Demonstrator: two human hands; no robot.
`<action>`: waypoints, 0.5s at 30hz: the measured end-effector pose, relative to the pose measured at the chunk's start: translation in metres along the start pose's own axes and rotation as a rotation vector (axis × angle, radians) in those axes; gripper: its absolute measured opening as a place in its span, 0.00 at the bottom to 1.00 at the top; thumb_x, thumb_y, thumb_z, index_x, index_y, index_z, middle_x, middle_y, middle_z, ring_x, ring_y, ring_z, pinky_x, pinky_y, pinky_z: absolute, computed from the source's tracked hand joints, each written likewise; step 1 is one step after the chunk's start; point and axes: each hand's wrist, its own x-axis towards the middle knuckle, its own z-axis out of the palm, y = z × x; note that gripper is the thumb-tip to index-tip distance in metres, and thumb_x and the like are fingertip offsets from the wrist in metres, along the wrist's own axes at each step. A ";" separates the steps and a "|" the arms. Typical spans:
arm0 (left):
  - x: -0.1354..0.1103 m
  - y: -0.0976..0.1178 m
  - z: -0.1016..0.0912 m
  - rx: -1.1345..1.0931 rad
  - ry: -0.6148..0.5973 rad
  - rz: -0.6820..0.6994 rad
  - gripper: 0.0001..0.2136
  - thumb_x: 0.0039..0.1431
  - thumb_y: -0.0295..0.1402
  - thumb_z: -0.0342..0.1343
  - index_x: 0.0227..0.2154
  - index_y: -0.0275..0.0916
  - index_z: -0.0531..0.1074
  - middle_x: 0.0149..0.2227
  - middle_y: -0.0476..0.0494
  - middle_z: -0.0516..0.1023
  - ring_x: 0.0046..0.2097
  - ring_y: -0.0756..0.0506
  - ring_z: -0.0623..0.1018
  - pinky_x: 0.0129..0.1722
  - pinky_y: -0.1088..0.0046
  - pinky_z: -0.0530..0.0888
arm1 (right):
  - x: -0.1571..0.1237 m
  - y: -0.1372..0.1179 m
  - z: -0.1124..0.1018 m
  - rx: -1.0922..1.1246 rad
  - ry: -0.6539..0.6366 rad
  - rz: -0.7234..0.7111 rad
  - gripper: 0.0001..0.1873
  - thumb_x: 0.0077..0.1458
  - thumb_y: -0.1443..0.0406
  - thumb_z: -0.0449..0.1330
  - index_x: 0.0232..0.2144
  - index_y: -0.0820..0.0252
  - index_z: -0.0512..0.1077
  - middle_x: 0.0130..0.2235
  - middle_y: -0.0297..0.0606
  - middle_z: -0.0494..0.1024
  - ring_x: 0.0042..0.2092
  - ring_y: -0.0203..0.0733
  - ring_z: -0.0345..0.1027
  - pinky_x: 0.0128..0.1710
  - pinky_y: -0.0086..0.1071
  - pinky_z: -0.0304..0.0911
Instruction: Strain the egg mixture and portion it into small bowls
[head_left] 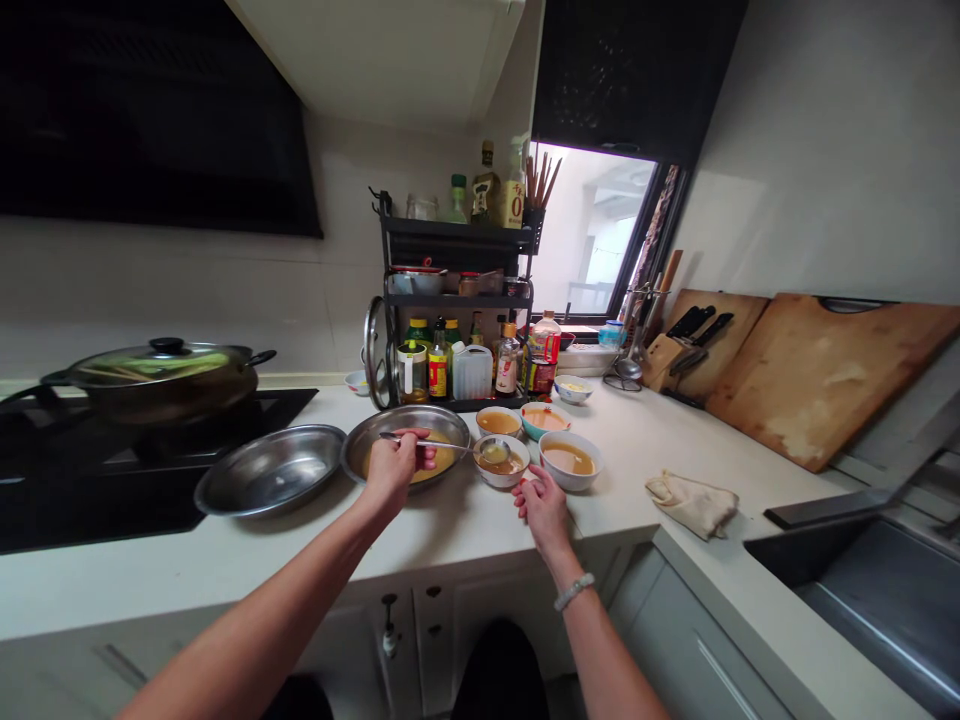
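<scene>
My left hand (401,462) is closed around the handle of a metal ladle (444,443). The ladle's bowl, with yellowish liquid in it, is over a white bowl (501,480) of brownish broth. Close to that bowl's right side is my right hand (541,505), its fingers loosely bent and apart; whether they touch the rim is unclear. Beneath my left hand stands a wide steel basin (356,440) holding yellow liquid. Around the white bowl are a larger bowl of broth (570,462), a smaller one (498,422) and a teal-sided bowl (545,420).
An empty steel basin (274,470) sits left, beside a lidded pan (161,375) on the stove. Behind the bowls rises a black rack (459,300) with bottles. A folded cloth (694,502), cutting boards (832,375), a knife block (667,358) and the sink (862,600) are rightward.
</scene>
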 end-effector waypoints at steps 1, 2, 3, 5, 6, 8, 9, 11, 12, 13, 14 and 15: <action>0.000 0.001 -0.001 -0.011 0.004 -0.005 0.11 0.52 0.27 0.46 0.33 0.31 0.72 0.18 0.45 0.74 0.25 0.45 0.78 0.26 0.70 0.77 | 0.000 0.000 0.000 0.003 0.000 -0.001 0.21 0.44 0.61 0.59 0.43 0.62 0.66 0.20 0.29 0.73 0.18 0.34 0.64 0.12 0.23 0.54; 0.001 0.003 -0.002 -0.022 0.011 -0.014 0.11 0.52 0.27 0.46 0.34 0.31 0.72 0.18 0.45 0.74 0.25 0.45 0.79 0.26 0.70 0.77 | 0.000 0.000 0.000 0.006 0.000 0.000 0.21 0.44 0.61 0.59 0.42 0.62 0.66 0.20 0.29 0.73 0.18 0.34 0.64 0.12 0.24 0.54; 0.001 0.006 -0.002 -0.033 0.020 -0.025 0.11 0.52 0.27 0.46 0.33 0.31 0.72 0.18 0.45 0.74 0.25 0.45 0.79 0.26 0.70 0.77 | 0.000 0.000 0.000 0.008 0.000 0.002 0.21 0.44 0.61 0.59 0.42 0.62 0.66 0.20 0.29 0.73 0.18 0.35 0.64 0.13 0.24 0.54; 0.001 0.012 -0.005 -0.048 0.042 -0.044 0.10 0.52 0.27 0.47 0.32 0.32 0.72 0.19 0.44 0.74 0.25 0.45 0.78 0.26 0.70 0.76 | 0.000 0.000 0.000 0.006 0.001 0.009 0.21 0.44 0.61 0.58 0.43 0.61 0.66 0.20 0.29 0.73 0.19 0.35 0.64 0.13 0.24 0.54; 0.002 0.015 -0.007 -0.052 0.055 -0.045 0.09 0.51 0.27 0.47 0.31 0.32 0.72 0.19 0.44 0.75 0.25 0.45 0.78 0.26 0.70 0.76 | 0.000 0.000 0.000 0.005 0.002 0.012 0.21 0.44 0.62 0.58 0.43 0.61 0.66 0.20 0.29 0.73 0.19 0.35 0.64 0.13 0.24 0.54; 0.004 0.021 -0.013 -0.058 0.079 -0.030 0.08 0.51 0.27 0.47 0.29 0.33 0.71 0.19 0.43 0.75 0.25 0.45 0.78 0.26 0.71 0.76 | 0.000 0.000 0.000 0.004 0.000 0.014 0.21 0.44 0.62 0.58 0.43 0.62 0.66 0.20 0.29 0.73 0.19 0.35 0.64 0.13 0.24 0.54; 0.006 0.023 -0.017 -0.060 0.091 -0.016 0.07 0.51 0.27 0.48 0.28 0.33 0.71 0.19 0.43 0.75 0.25 0.46 0.78 0.26 0.71 0.76 | 0.000 0.000 0.000 0.005 -0.001 0.014 0.22 0.44 0.62 0.58 0.43 0.62 0.66 0.20 0.29 0.73 0.19 0.35 0.64 0.13 0.24 0.54; 0.010 0.028 -0.026 -0.063 0.113 0.012 0.07 0.50 0.27 0.48 0.28 0.33 0.71 0.19 0.44 0.75 0.24 0.46 0.77 0.27 0.71 0.76 | 0.000 -0.001 0.000 0.009 -0.001 0.017 0.22 0.44 0.61 0.58 0.43 0.62 0.65 0.20 0.29 0.73 0.19 0.35 0.63 0.13 0.24 0.54; 0.012 0.029 -0.031 -0.063 0.123 0.031 0.07 0.49 0.28 0.48 0.28 0.33 0.71 0.19 0.44 0.74 0.24 0.46 0.77 0.27 0.71 0.76 | 0.000 -0.001 0.000 0.010 -0.003 0.020 0.22 0.44 0.61 0.58 0.43 0.62 0.65 0.20 0.29 0.73 0.19 0.35 0.64 0.13 0.24 0.54; 0.014 0.030 -0.036 -0.058 0.135 0.053 0.08 0.49 0.28 0.48 0.29 0.32 0.71 0.19 0.45 0.74 0.24 0.47 0.77 0.27 0.71 0.76 | 0.000 -0.001 0.000 0.011 -0.004 0.023 0.22 0.44 0.61 0.58 0.43 0.63 0.65 0.20 0.29 0.73 0.19 0.35 0.64 0.13 0.24 0.54; 0.015 0.031 -0.041 -0.047 0.145 0.079 0.08 0.49 0.29 0.48 0.30 0.32 0.71 0.19 0.46 0.74 0.24 0.47 0.77 0.27 0.71 0.76 | -0.001 0.000 0.000 0.011 -0.004 0.026 0.22 0.44 0.62 0.58 0.43 0.63 0.65 0.20 0.29 0.73 0.19 0.35 0.64 0.13 0.24 0.54; 0.016 0.031 -0.046 -0.025 0.152 0.110 0.09 0.49 0.29 0.48 0.31 0.32 0.71 0.19 0.46 0.74 0.24 0.47 0.77 0.27 0.71 0.76 | -0.001 0.000 0.000 0.012 -0.004 0.028 0.22 0.43 0.62 0.58 0.44 0.63 0.65 0.20 0.29 0.73 0.19 0.35 0.64 0.13 0.24 0.54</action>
